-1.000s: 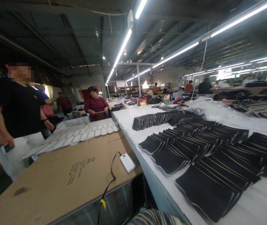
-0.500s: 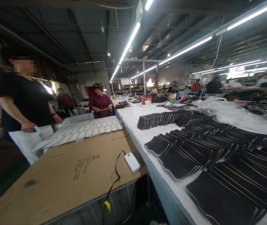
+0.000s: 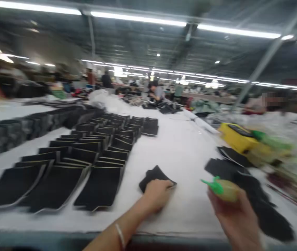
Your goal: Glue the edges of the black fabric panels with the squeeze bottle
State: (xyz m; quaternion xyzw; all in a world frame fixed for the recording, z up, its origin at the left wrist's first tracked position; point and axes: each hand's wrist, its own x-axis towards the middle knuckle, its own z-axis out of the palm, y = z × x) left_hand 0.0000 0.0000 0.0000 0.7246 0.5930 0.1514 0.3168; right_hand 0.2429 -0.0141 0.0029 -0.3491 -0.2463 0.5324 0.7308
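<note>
My left hand [image 3: 156,196] lies fingers-down on a single black fabric piece [image 3: 155,175] on the white table [image 3: 182,150], pressing its near edge. My right hand [image 3: 238,218] is raised at the lower right, closed around a yellowish squeeze bottle with a green nozzle [image 3: 223,188] that points left. Rows of overlapping black fabric pieces [image 3: 85,157] with pale edges cover the table to the left of my left hand. The picture is blurred by motion.
A loose heap of black pieces [image 3: 247,181] lies at the right, behind my right hand. A yellow box [image 3: 238,137] with green items stands beyond it. A person [image 3: 271,104] sits at the far right, and other workers [image 3: 155,92] are farther back.
The view has swung right, away from the cardboard sheet and the people on the left. Both my hands have come into sight, left on a black piece, right holding the bottle.
</note>
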